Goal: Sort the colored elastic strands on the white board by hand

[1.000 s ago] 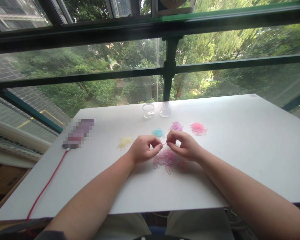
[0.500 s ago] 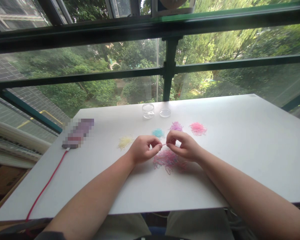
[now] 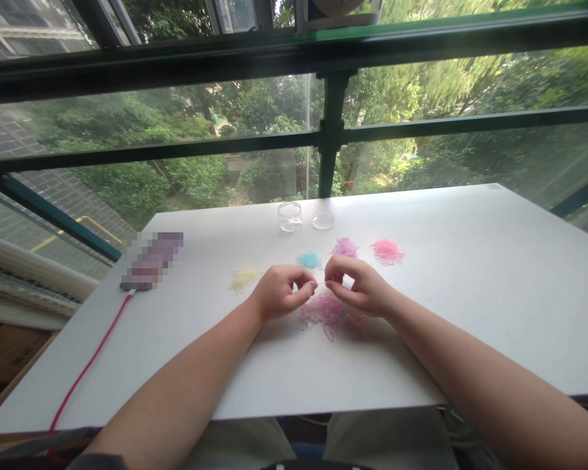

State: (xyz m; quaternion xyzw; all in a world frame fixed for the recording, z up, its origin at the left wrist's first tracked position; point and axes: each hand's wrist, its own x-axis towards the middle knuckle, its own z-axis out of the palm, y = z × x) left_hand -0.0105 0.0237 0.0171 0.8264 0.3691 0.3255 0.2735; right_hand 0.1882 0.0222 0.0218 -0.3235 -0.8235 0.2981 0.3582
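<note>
A small pink rubber band (image 3: 321, 283) is stretched between my two hands. My left hand (image 3: 285, 291) pinches one end between thumb and forefinger, and my right hand (image 3: 357, 284) pinches the other. Just below them lies a mixed pile of rubber bands (image 3: 323, 312), mostly pink and purple, partly covered by my right hand. Beyond my hands are a blue pile (image 3: 309, 260) and a purple pile (image 3: 345, 247). Farther right sits a pink pile (image 3: 387, 251), while a pale yellow pile (image 3: 244, 279) lies left of my left hand.
At the back of the white table (image 3: 480, 294) stand a clear round container (image 3: 289, 217) and its clear lid (image 3: 323, 221). On the left a blurred-out phone (image 3: 154, 261) lies with a red cable (image 3: 91, 362) running to the front edge. A window borders the far side.
The rubber band between my fingers looks thinner than before. Both hands stay in nearly the same place, and the piles look unchanged.
</note>
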